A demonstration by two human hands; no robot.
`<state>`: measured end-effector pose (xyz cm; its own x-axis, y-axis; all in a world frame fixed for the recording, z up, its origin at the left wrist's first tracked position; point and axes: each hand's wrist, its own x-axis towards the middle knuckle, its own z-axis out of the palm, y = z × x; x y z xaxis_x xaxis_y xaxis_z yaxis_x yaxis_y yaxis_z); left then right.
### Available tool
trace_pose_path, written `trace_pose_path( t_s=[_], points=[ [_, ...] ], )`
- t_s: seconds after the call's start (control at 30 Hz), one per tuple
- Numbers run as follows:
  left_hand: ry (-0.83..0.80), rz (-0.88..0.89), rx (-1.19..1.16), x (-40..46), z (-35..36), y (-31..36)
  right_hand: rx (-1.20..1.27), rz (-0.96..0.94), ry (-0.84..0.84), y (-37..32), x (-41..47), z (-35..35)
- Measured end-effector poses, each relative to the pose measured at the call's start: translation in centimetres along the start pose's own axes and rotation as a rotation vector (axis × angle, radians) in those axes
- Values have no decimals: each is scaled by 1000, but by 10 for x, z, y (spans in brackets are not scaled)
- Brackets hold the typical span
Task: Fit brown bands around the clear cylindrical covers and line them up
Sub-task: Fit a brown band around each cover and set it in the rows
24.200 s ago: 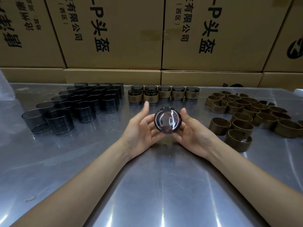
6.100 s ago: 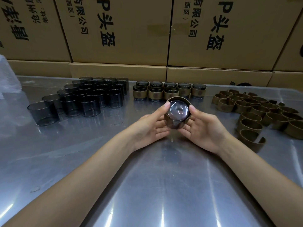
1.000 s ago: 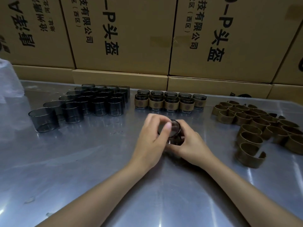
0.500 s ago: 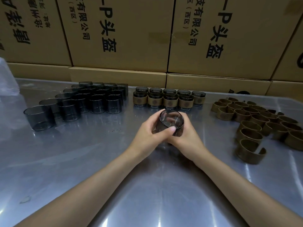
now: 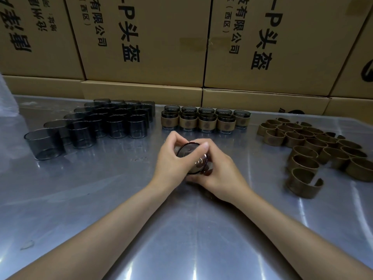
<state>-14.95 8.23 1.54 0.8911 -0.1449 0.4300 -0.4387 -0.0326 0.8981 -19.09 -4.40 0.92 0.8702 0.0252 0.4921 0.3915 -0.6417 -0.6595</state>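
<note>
Fingers of the left hand [image 5: 171, 160] curl over the near-left side of a clear cover [image 5: 192, 158], its thumb laid across the top rim; the right hand [image 5: 219, 170] wraps the cover from the right and below, fingers curled under it. Both hands grip this one cover, which is tilted with its open mouth facing up toward the camera, held just above the metal table [image 5: 181, 229]. No brown band shows on it where the hands leave it visible.

Beyond the held cover, near the table's back edge, stand the banded covers [image 5: 205, 121] in two rows, touching one another. Left of the held cover is a cluster of bare covers [image 5: 94, 124], upright and packed close. Right of it lies a heap of loose brown bands [image 5: 314, 146], the nearest one split open. Cardboard boxes [image 5: 145, 37] rise behind the table.
</note>
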Motion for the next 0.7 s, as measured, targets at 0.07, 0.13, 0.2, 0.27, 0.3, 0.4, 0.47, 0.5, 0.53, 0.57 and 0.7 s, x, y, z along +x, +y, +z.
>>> trace_pose_path(
  t_s=[0.07, 0.13, 0.2, 0.27, 0.3, 0.4, 0.47, 0.5, 0.53, 0.57, 0.7],
  points=[
    [41, -57, -56, 2, -1, 0, 2, -1, -10, 0, 0, -1],
    [34, -123, -106, 3, -2, 1, 49, 21, -12, 1, 1, -2],
    [-40, -195, -212, 3, -4, 3, 146, 63, -8, 4, 3, -4],
    [-120, -268, -308, 4, -7, 5, 252, 110, -8, 8, 5, -5],
    [-149, -304, -339, 5, -8, 5, 297, 125, -7, 9, 6, -6],
    [-222, -378, -408, 9, -11, 4, 386, 164, -3, 11, 6, -8],
    [-295, -379, -427, 10, -13, 2, 408, 183, 5, 12, 6, -11],
    [-336, -365, -435, 10, -14, 2, 422, 191, 10, 12, 6, -12],
    [-374, -344, -441, 9, -15, 1, 441, 199, 17, 12, 6, -13],
    [-403, -316, -442, 8, -15, 0, 455, 203, 23, 11, 6, -13],
    [-385, -224, -347, 6, -14, -4, 434, 187, 36, 10, 5, -14]
  ],
)
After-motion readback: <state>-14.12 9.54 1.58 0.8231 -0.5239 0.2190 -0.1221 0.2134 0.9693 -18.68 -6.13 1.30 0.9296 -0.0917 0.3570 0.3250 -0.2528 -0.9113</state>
